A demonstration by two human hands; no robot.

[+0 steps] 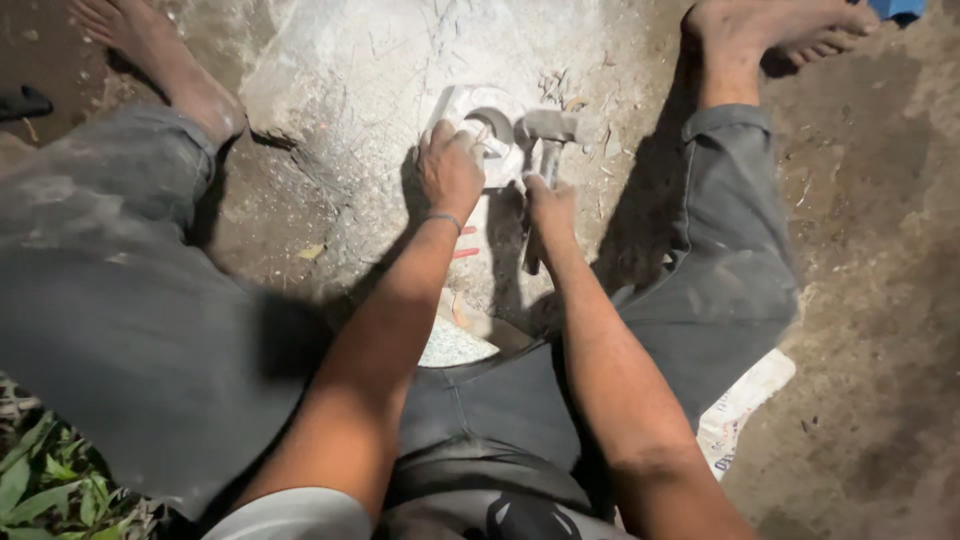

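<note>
My left hand [450, 165] pinches a chisel [490, 135] on the pale stone [400, 60], upper centre; my right hand [548, 205] grips the hammer [548, 135]. Risk: a glancing blow strikes my knuckles.

Bare brown dirt ground [880, 300] lies under harsh light, with green leaves [40, 480] at the lower left corner.
</note>
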